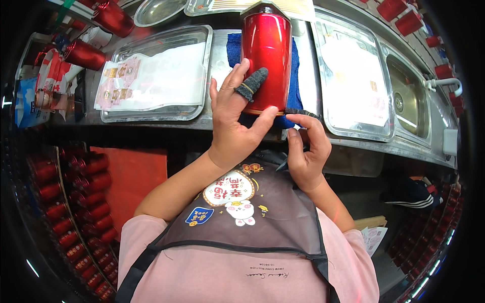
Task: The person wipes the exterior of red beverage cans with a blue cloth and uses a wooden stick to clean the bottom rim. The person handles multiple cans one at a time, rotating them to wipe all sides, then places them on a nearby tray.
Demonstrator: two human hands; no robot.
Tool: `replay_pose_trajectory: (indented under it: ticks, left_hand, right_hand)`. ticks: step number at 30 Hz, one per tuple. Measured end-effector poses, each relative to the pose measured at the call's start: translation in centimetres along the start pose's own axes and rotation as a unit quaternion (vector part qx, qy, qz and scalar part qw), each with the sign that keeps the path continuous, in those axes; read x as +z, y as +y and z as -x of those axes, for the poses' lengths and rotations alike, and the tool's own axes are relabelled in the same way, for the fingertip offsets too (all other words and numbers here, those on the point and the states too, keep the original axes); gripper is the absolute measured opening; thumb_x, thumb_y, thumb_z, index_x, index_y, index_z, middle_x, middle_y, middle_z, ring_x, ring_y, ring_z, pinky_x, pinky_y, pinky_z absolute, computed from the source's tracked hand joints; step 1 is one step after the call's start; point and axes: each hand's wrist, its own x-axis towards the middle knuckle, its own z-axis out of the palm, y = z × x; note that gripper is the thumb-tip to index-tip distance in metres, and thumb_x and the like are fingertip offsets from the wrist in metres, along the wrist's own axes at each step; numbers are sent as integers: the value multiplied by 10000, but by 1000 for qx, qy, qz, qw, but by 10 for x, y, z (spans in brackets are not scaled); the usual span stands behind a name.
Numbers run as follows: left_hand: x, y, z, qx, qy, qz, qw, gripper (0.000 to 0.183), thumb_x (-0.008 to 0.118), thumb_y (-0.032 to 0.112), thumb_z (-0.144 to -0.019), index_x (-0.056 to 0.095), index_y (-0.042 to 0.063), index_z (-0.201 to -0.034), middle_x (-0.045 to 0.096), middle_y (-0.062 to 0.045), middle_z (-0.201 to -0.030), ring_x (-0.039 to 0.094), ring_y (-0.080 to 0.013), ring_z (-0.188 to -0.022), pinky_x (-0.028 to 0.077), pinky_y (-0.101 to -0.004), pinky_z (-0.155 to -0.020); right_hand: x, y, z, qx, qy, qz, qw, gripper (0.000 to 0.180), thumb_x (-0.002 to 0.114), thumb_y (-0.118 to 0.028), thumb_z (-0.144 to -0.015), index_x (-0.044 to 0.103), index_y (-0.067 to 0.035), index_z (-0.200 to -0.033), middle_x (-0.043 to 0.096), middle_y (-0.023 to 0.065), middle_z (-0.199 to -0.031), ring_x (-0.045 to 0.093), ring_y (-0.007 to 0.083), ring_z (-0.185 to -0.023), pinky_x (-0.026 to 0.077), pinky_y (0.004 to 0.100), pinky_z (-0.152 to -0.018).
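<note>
A glossy red cylinder (pixel 266 57) with a gold rim lies lengthwise on a blue cloth (pixel 296 91), its far end at a dark cap or fitting. My left hand (pixel 237 113) rests on its left side, the thumb at the near rim and a grey knitted finger cover (pixel 252 84) on one finger. At the near right edge of the cylinder is my right hand (pixel 308 146), thumb and forefinger slightly apart; it wears a dark finger cover (pixel 301 112) too. Whether anything thin is between those fingertips cannot be told.
Metal trays with printed sheets stand left (pixel 159 110) and right (pixel 350 130). A sink (pixel 411 102) with a white tap (pixel 447 82) lies further right. Red cylinders (pixel 85 54) and a bowl (pixel 159 11) are back left. More red cylinders (pixel 93 181) are stacked below the worktop.
</note>
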Motion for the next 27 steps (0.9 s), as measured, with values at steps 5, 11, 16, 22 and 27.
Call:
replay_pose_trajectory:
  ticks: [5,11,16,22,27]
  left_hand:
    - [6,8,-1,5,7,-14,1000,788,867,277,-711,563,127,-1422,428,-151,-1562,395,-348,-1443,96,-610,-1198]
    - [-14,-13,-3,34,-72,-16,997,822,862,243,-705,539,164,-1456,396,-139,-1595,360,-343,-1474,118,-588,-1212]
    - [-24,-18,-4,16,-97,53,994,720,756,198,-798,512,136,-1472,372,-137,-1614,344,-323,-1492,75,-581,-1218]
    - [-11,-17,1,-56,-64,158,984,714,717,245,-823,481,105,-1483,314,-124,-1646,320,-313,-1504,9,-607,-1203]
    - [-1,-8,-5,-51,-42,100,993,797,762,265,-774,462,133,-1499,302,-179,-1636,330,-348,-1489,35,-636,-1189]
  right_hand:
    - [-10,1,-3,-5,-22,3,1000,253,605,105,-842,682,2,-1060,644,80,-869,513,110,-597,420,256,-554]
    - [11,-8,-19,-257,-68,71,962,347,620,92,-720,695,-53,-1027,649,91,-801,588,255,-598,430,350,-530]
    - [9,-6,-16,-224,-75,125,964,321,613,86,-711,688,-53,-991,613,76,-750,565,252,-568,421,361,-524]
    - [-4,3,-7,-63,-23,93,993,207,607,103,-849,684,-9,-1006,638,92,-814,548,168,-593,436,287,-551]
    - [-5,5,1,-1,-5,57,998,208,618,91,-841,690,-22,-1000,664,103,-836,575,161,-575,446,277,-540]
